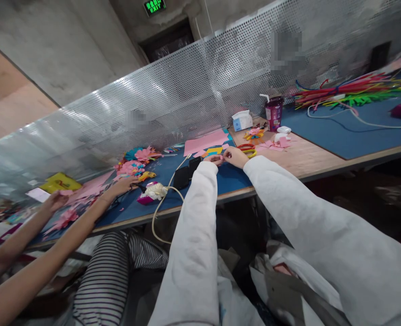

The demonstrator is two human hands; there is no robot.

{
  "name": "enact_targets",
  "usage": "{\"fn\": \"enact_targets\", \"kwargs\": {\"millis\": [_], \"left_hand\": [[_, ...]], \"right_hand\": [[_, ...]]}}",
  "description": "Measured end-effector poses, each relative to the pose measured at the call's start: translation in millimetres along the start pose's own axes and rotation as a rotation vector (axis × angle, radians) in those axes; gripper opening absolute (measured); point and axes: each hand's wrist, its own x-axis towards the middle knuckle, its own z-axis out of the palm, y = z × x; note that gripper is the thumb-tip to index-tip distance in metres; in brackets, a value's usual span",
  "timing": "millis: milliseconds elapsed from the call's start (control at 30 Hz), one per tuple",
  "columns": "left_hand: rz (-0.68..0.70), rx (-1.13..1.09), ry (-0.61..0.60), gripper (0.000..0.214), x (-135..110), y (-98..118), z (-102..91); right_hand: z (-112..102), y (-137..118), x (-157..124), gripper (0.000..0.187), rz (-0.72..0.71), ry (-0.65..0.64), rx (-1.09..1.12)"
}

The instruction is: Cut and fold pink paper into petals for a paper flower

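Observation:
Both my arms in white sleeves reach forward to the blue mat (pixel 236 179). My left hand (pixel 214 159) and my right hand (pixel 234 156) meet over the mat, fingers pinched together on a small pink paper piece (pixel 222 158) between them. Pink paper sheets (pixel 205 142) lie just beyond my hands. Red and yellow scissors (pixel 247 149) rest to the right of my right hand. Two black phones (pixel 186 172) with a white cable (pixel 166 203) sit left of my left sleeve.
A co-worker's bare arms (pixel 84 213) work on pink paper flowers (pixel 137 160) at the left. A tissue box (pixel 242 120), a purple pump bottle (pixel 274 112) and coloured sticks (pixel 353 90) stand along the perforated metal screen (pixel 173 95). The table edge (pixel 356 158) runs diagonally.

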Motion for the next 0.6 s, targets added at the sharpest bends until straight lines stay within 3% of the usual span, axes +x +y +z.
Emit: {"fn": "enact_targets", "kwargs": {"millis": [600], "left_hand": [[0.005, 0.043, -0.012, 0.034, -5.5, 6.2, 0.2]], "right_hand": [[0.0, -2.5, -0.3, 0.005, 0.039, -0.007, -0.062]]}}
